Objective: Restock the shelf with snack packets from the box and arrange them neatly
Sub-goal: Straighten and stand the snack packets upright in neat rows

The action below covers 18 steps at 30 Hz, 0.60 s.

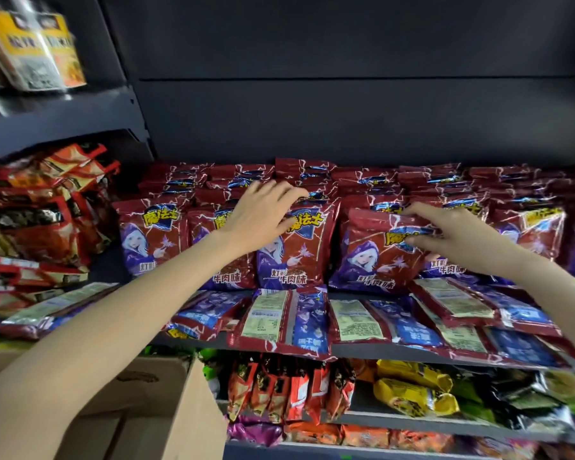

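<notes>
Rows of red and purple snack packets stand upright on the dark shelf [372, 351]. My left hand [263, 210] reaches over the top of one upright packet [299, 250] in the middle row, fingers curled over its upper edge. My right hand [445, 234] pinches the top of a tilted packet [375, 257] to the right, thumb below and fingers above. Several packets [279, 320] lie flat, back side up, along the shelf's front edge. The open cardboard box [140, 406] sits at the lower left under my left forearm.
Orange and red packets [47, 207] are piled on the neighbouring shelf at left. Yellow and white packs [37, 51] stand on an upper left shelf. Below, a lower shelf holds orange, yellow [412, 390] and green snacks. The dark back panel above the rows is bare.
</notes>
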Each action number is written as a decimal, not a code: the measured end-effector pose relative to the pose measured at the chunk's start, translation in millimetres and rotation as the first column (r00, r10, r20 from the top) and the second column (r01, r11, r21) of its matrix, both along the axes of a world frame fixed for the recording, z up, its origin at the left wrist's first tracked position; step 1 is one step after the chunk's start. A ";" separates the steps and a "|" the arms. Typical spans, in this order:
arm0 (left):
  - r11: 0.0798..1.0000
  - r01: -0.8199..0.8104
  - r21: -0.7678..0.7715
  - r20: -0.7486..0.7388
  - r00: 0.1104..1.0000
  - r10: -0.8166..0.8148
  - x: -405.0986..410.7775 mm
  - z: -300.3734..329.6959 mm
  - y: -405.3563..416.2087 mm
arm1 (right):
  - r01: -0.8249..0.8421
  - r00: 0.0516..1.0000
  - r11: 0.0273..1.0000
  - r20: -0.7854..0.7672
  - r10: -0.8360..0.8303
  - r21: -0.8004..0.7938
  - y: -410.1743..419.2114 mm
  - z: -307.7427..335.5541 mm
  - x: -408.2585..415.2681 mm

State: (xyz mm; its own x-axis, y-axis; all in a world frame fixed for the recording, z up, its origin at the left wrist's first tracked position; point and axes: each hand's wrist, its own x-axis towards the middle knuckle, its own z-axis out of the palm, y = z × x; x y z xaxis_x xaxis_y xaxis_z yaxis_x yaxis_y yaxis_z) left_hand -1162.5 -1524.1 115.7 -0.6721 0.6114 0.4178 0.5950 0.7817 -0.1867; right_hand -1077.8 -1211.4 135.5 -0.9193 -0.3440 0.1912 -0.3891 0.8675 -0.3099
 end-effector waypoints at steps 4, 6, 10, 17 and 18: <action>0.983 0.156 -0.098 -0.048 0.986 -0.162 -0.1 -7.9 -5.9 | -0.014 1.000 0.998 0.014 0.013 0.062 -10.0 0.9 -10.8; 0.957 0.173 -0.234 0.065 0.985 -0.162 -0.1 -15.3 -11.1 | -0.024 0.999 0.994 0.029 0.021 0.104 -14.9 0.7 -21.1; 0.888 0.078 -0.453 0.103 0.994 -0.034 -2.4 -30.7 -11.8 | 0.080 0.997 0.983 0.009 -0.083 0.165 -20.8 1.0 -39.4; 0.914 0.005 -0.407 0.066 0.997 0.025 -5.4 -38.2 -7.6 | 0.243 0.940 0.922 -0.307 -0.148 0.302 -31.4 -5.4 -39.1; 0.919 0.003 -0.395 0.068 0.997 0.026 -5.2 -39.7 -8.8 | 0.223 0.918 0.917 -0.387 -0.084 0.330 -33.4 -9.1 -36.1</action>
State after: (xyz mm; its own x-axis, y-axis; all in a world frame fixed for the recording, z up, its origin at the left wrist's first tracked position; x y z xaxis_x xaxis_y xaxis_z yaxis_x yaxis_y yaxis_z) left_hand -1167.7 -1533.0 76.0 -0.6987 0.7091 0.0951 0.6098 0.6597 -0.4393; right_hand -1113.9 -1244.8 126.4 -0.8581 -0.3126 0.4073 -0.2650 0.9491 0.1700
